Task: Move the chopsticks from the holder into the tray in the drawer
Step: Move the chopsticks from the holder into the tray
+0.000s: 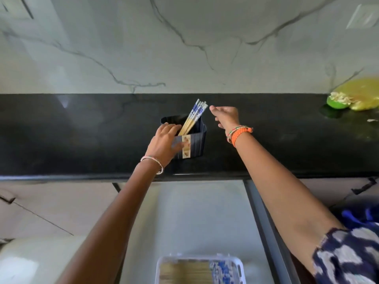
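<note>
Chopsticks (pixel 193 115): one bunch, one holder (pixel 198 140)

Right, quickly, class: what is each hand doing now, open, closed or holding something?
Left hand: grips the holder at its near corner.
Right hand: open, empty, beside the chopsticks, not touching them.

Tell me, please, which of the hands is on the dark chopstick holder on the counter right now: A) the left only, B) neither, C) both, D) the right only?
A: the left hand holds the holder at its near-left side, while the right hand is off it, open and reaching toward the tops of the chopsticks.
</note>
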